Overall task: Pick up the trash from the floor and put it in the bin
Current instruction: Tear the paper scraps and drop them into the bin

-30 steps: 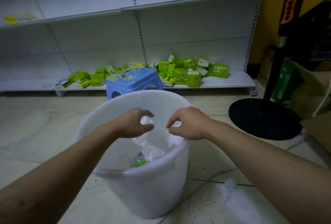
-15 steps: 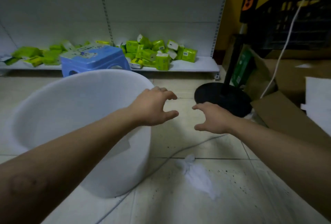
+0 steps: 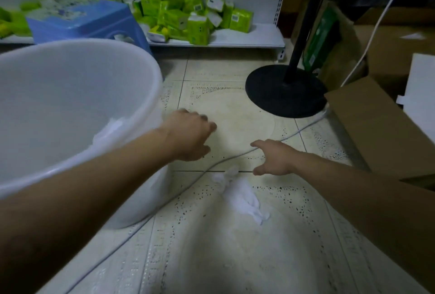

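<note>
A crumpled white tissue [image 3: 240,196] lies on the tiled floor in the middle of the view, beside a grey cable [image 3: 183,191]. My right hand [image 3: 273,157] hovers just above its far end, fingers spread and holding nothing. My left hand [image 3: 190,134] is out over the floor beside the bin, fingers loosely curled and empty. The white plastic bin [image 3: 150,96] stands at the left, with white tissue [image 3: 108,129] showing inside it.
A blue stool [image 3: 80,23] stands behind the bin. Green packets [image 3: 188,16] are piled on the low white shelf [image 3: 247,39]. A black fan base [image 3: 284,91] sits at the right. Cardboard boxes [image 3: 376,124] crowd the right edge.
Both hands let go of the tissue over the bin, then swung right and down toward the tissue on the floor. The view turned right and lower.
</note>
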